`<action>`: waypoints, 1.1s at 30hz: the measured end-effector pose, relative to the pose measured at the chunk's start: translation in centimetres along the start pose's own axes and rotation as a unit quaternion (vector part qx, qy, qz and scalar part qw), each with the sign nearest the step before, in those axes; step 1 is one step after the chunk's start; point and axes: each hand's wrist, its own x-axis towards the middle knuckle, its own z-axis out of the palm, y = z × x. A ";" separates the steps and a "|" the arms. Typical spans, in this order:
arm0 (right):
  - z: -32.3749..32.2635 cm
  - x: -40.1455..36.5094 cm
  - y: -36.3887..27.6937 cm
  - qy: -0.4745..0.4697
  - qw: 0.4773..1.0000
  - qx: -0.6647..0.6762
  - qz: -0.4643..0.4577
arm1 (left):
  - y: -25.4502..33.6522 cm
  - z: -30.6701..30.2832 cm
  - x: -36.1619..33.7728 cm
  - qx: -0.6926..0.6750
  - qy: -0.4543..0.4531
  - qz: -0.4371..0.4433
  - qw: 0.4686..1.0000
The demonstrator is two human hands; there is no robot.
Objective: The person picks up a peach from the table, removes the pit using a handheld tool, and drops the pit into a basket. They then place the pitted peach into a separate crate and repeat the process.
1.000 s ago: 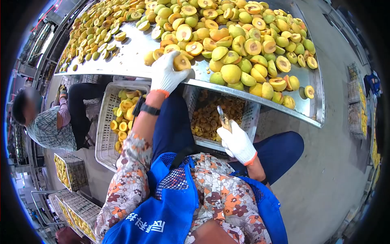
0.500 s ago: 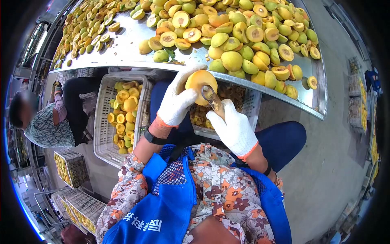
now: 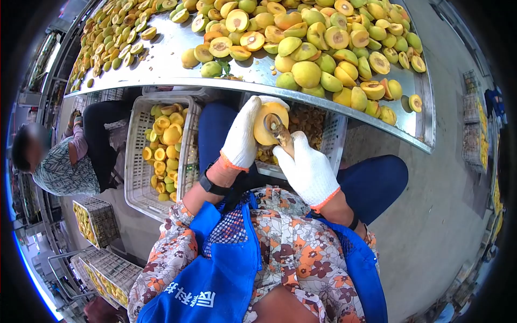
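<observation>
In my gloved left hand I hold a yellow peach half, its cut face turned toward my right. My right hand, also in a white glove, is closed around the handle of a pitting tool. The tool's curved metal loop sits in the middle of the peach's cut face. Both hands are over a crate with brownish scraps, partly hidden by my hands. Just beyond them, halved peaches lie heaped on a metal table.
To the left stands a pale plastic crate of pitted peach halves. A seated person is at far left, near smaller crates of fruit. More stacked crates stand at far right. The table's metal edge runs just past my hands.
My left hand has turned, tilting the peach half more sideways. The pitting tool has rotated within the cut face; both hands keep their hold.
</observation>
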 end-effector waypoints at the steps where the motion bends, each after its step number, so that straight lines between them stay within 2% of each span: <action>1: 0.1 -0.1 0.0 0.010 1.000 -0.018 -0.008 | 0.1 0.1 0.2 0.028 0.001 0.002 1.000; 6: 0.3 -0.3 0.3 0.001 0.999 -0.044 0.018 | 0.1 -0.4 0.8 0.043 -0.014 -0.026 0.999; 8: 0.6 -0.3 0.6 0.008 0.999 -0.045 0.018 | -0.8 -0.4 1.0 0.092 0.043 0.018 0.995; 9: 0.7 -0.2 0.9 -0.001 1.000 -0.014 0.017 | -1.1 -0.6 0.9 0.093 0.044 0.019 0.995; 11: 0.6 -0.4 1.1 -0.006 1.000 0.019 0.018 | -1.3 -0.5 0.7 0.196 0.041 0.092 0.975; 12: 0.3 -0.4 1.1 -0.016 0.999 0.034 -0.013 | -0.8 -0.5 0.9 0.196 0.039 0.095 0.975; 14: 0.2 -0.7 0.9 -0.027 0.997 0.049 -0.043 | 0.6 -0.7 1.0 0.208 -0.050 0.032 0.976; 16: 0.2 -0.3 0.5 -0.083 0.990 0.086 0.076 | 1.4 -0.9 1.7 0.254 -0.065 0.022 0.965; 17: 0.0 0.0 0.4 -0.079 0.991 0.084 0.066 | 2.0 -0.9 2.2 0.302 -0.078 0.012 0.950; 18: 0.0 0.2 0.5 -0.078 0.990 0.102 0.066 | 0.9 -1.3 2.5 0.209 -0.045 -0.058 0.975; 19: 0.1 0.5 0.6 -0.079 0.987 0.121 0.068 | 0.2 -1.9 3.0 0.150 -0.040 -0.060 0.986; 21: 0.5 0.9 1.2 -0.050 0.986 0.141 0.068 | -0.1 0.2 2.5 0.046 0.056 -0.003 0.997; 22: 0.5 1.0 1.5 -0.028 0.991 0.129 0.030 | 0.0 0.4 2.2 0.195 0.009 0.100 0.976; 23: 0.5 1.3 1.8 -0.005 0.993 0.116 -0.011 | 0.0 1.2 2.0 0.206 -0.003 0.162 0.965; 24: 0.6 1.3 1.8 -0.027 0.990 0.134 0.022 | 0.4 2.2 1.5 0.258 0.008 0.167 0.952; 25: 0.8 1.4 1.3 -0.042 0.972 0.214 0.086 | 0.7 2.9 1.1 0.310 0.024 0.175 0.934; 26: 0.6 1.4 1.0 -0.072 0.949 0.277 0.133 | -0.3 2.1 1.3 0.283 0.043 0.187 0.940; 27: 0.4 1.2 0.6 -0.105 0.919 0.336 0.178 | 0.2 2.6 1.0 0.255 0.061 0.145 0.954; 28: 1.1 0.5 2.2 -0.115 0.939 0.319 0.051 | 0.0 2.6 0.9 0.262 0.065 0.133 0.954; 29: -1.0 0.8 -1.0 -0.146 0.819 0.498 0.245 | 0.0 2.1 1.3 0.271 0.068 0.126 0.952; 31: -1.0 0.3 -0.4 -0.187 0.744 0.588 0.258 | 0.8 1.2 1.8 0.196 -0.021 0.031 0.980; 33: -0.7 0.2 -0.2 -0.185 0.722 0.610 0.270 | 0.7 1.1 1.6 0.253 -0.017 0.053 0.966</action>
